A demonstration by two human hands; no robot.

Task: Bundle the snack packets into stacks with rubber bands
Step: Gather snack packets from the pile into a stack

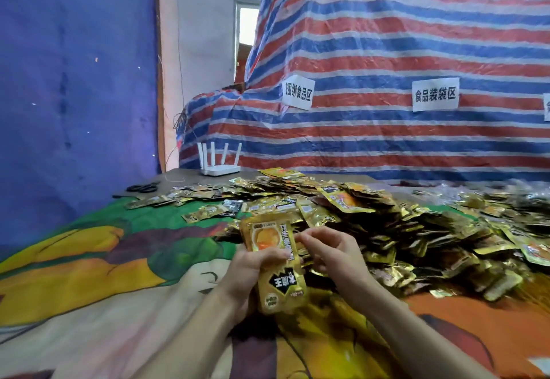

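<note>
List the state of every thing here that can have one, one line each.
left hand: grips the stack of packets.
right hand: fingers curled at the stack's right edge; grip unclear.
stack: held above the cloth, no rubber band visible on it.
pile of packets: loose, heaped on the cloth.
router: standing, antennas up.

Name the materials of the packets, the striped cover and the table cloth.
The packets look like glossy metallised plastic film: gold glints, sharp creases. The striped cover is probably woven plastic tarpaulin: sheen, crinkled folds. The table cloth seems printed fabric: matte, soft wrinkles.
</note>
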